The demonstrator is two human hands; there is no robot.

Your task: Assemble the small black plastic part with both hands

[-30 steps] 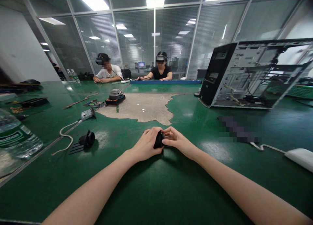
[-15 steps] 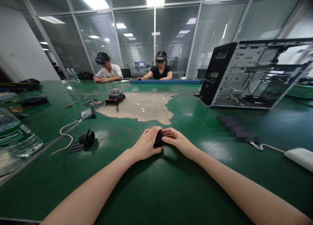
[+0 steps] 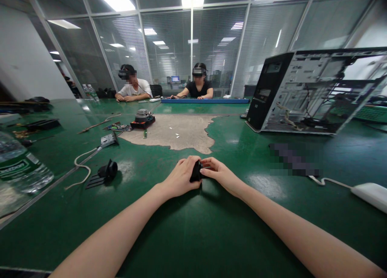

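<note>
A small black part (image 3: pixel 196 172), its kind unclear, is held between my hands just above the green table (image 3: pixel 193 237). My left hand (image 3: pixel 183 175) wraps round its left side, hiding much of it. From the right, my right hand (image 3: pixel 218 171) pinches the part's edge between thumb and fingertips. Left of my hands lies a black plastic piece (image 3: pixel 107 172) with a round opening and thin prongs. Beyond my hands the table's green covering is torn, showing a bare beige patch (image 3: pixel 181 129).
An opened computer case (image 3: pixel 302 96) stands at the right. A cooler with a fan (image 3: pixel 143 119) and a metal bracket (image 3: pixel 109 140) lie left of centre. A water bottle (image 3: pixel 22 165) is at the left edge; a white power strip (image 3: pixel 370 193) is at the right. Two people sit across the table.
</note>
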